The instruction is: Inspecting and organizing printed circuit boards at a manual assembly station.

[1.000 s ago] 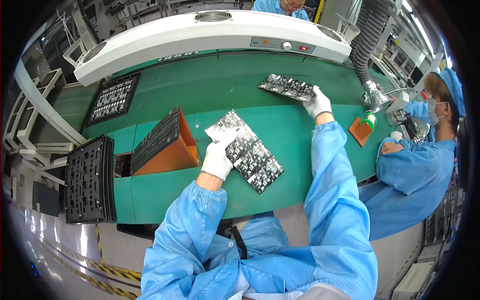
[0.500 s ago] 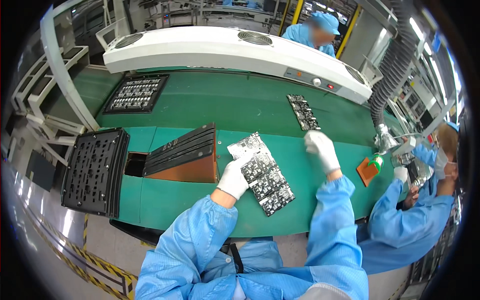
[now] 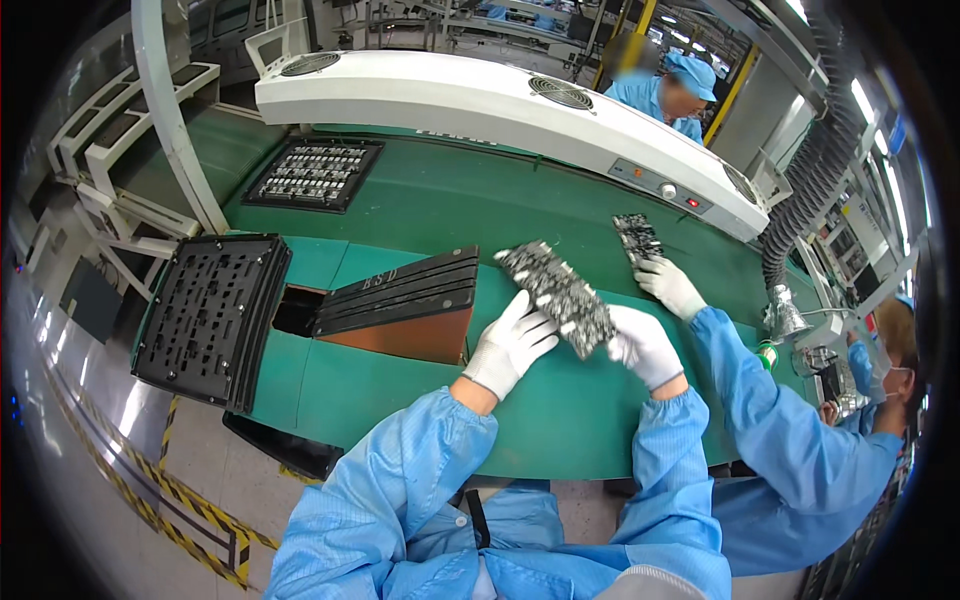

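Gripping circuit board (image 3: 556, 296) now with both hands, lifted

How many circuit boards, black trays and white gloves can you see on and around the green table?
Circuit boards: 2, one held in the left hand and right hand, one under a co-worker's glove
Black trays: 3, one loaded, one empty at the left edge, one stack on the orange box
White gloves: 3, the third being the co-worker's
Total: 8

Green conveyor table (image 3: 420, 210), white fan housing (image 3: 450, 100), yellow-black striped floor tape (image 3: 190, 500), bright ceiling lights (image 3: 865, 100)
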`<state>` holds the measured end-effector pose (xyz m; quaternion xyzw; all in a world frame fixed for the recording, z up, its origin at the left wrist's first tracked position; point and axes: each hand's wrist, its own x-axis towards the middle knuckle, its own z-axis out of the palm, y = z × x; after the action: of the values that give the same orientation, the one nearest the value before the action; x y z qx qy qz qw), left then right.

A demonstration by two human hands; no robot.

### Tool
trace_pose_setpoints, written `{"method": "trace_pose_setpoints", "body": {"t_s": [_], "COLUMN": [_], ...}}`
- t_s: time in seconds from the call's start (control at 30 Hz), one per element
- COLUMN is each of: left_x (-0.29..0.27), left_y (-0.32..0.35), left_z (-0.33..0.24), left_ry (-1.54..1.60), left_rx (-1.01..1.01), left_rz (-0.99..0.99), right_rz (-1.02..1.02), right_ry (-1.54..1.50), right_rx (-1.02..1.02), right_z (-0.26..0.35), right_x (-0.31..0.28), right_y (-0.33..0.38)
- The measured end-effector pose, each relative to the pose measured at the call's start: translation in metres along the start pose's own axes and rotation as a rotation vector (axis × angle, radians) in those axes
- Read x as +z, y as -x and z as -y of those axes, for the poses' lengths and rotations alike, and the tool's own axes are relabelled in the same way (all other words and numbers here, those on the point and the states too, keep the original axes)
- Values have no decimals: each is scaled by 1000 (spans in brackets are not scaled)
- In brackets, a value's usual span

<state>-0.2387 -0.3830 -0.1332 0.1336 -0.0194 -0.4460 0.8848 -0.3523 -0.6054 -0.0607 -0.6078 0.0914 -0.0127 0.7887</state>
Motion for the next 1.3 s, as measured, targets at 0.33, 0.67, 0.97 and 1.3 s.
{"method": "trace_pose_setpoints", "body": {"t_s": [0.33, 0.67, 0.97, 1.3], "left_x": [10, 5, -12, 19], "left_y": [10, 17, -4, 4], "left_z": [5, -1, 17, 28], "left_ry": [-140, -193, -40, -309], "left_rx": [-26, -19, -30, -10], "left_rz": [-52, -84, 113, -159], "right_rz": [-291, -209, -21, -35], "right_ry": [-249, -113, 1065, 538], "right_rx": [-125, -245, -822, -409], "right_z": [-23, -52, -64, -55], "right_x": [-28, 21, 48, 40], "right_y": [-123, -89, -71, -52]}}
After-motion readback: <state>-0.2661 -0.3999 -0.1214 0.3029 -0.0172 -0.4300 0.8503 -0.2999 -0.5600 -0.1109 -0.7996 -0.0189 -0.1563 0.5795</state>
